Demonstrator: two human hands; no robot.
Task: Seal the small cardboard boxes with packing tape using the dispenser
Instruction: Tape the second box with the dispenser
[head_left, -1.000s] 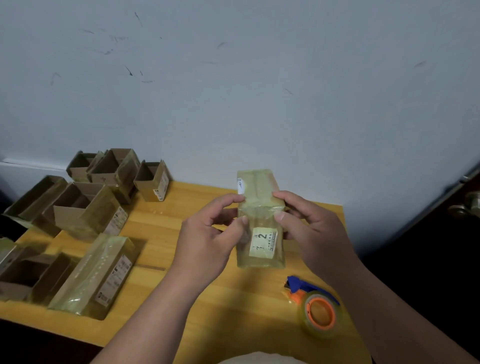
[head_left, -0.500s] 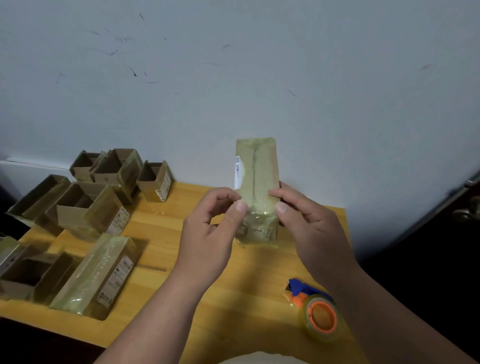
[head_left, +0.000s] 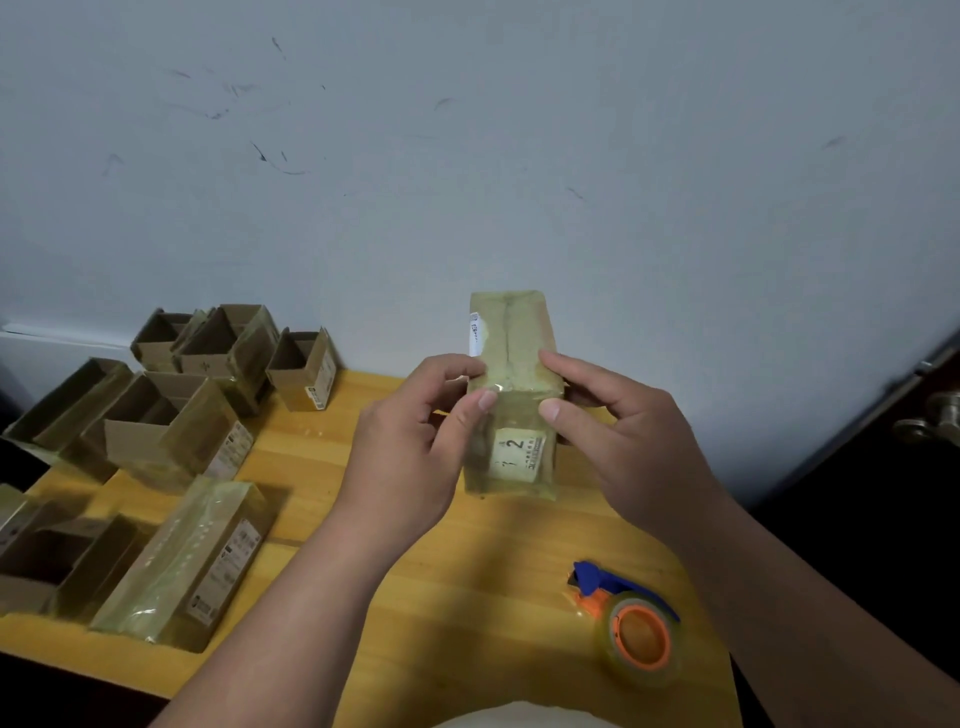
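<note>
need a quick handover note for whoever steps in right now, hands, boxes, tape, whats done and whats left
Left hand: grip on the left edge of the taped box, thumb pressing the tape at the fold.
Right hand: grip on the box's right edge, thumb on its front face.
The box is held above the table, its labelled face toward the camera.
Dispenser: lying on the table at lower right, not in hand.
Done: the held box looks taped over; one sealed box lies at left.
Left: several open boxes at the left and back of the table are not yet sealed.
</note>
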